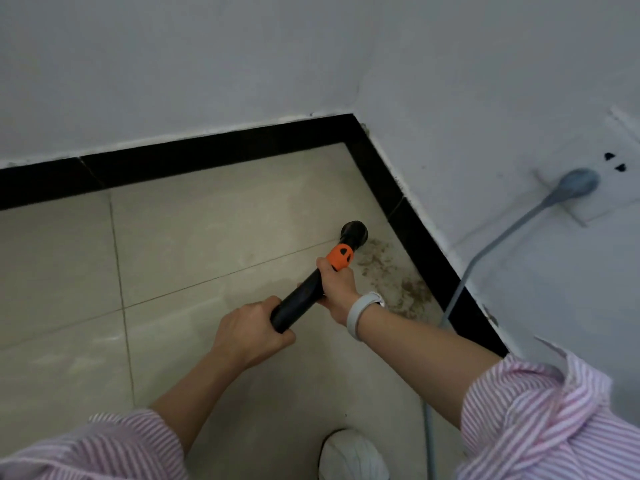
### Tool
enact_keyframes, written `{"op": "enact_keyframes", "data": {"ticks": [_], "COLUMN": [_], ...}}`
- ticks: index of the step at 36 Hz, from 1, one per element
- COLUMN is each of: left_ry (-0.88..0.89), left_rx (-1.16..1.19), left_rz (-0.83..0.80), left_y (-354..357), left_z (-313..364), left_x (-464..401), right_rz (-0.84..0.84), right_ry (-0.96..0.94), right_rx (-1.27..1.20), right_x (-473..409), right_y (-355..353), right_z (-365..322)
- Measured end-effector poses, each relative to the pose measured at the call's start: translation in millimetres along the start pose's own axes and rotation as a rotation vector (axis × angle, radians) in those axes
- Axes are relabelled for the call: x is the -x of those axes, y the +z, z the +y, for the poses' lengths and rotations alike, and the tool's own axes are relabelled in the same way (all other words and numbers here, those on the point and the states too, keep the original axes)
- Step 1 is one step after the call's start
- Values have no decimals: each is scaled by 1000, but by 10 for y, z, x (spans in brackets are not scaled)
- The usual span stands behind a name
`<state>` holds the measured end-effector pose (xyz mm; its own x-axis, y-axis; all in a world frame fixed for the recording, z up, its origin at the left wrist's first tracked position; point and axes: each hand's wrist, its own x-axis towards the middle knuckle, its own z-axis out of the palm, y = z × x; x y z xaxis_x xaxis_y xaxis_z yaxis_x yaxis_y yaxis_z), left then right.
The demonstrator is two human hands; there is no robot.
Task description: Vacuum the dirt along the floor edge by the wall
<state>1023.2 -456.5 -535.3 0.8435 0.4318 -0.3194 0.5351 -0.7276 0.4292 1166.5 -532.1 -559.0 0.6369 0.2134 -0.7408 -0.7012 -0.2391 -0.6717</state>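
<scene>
two bare forearms, both sleeves (530,414) rolled up past the elbows, in pink and white striped shirt fabric. a white band (362,315) circles the right wrist. one white shoe (351,457) below.

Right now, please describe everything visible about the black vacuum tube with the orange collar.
The black vacuum tube with the orange collar looks like smooth plastic and slants down toward the floor. Its round black nozzle sits beside the brown dirt near the black skirting. The left hand grips its upper end; the right hand grips below the collar.
</scene>
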Motion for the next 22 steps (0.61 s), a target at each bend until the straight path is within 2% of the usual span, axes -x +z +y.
{"op": "enact_keyframes", "data": {"ticks": [12,22], "left_ry": [84,145], "left_rx": [42,49], "left_rz": [-142,-207], "left_y": [-110,13], "left_z": [329,289], "left_x": [-418,-408], "right_rz": [204,253], "right_ry": [-54,-15], "right_rx": [11,28], "right_x": [-165,-156], "right_y": [-322,-408], "right_z": [-304,-150]}}
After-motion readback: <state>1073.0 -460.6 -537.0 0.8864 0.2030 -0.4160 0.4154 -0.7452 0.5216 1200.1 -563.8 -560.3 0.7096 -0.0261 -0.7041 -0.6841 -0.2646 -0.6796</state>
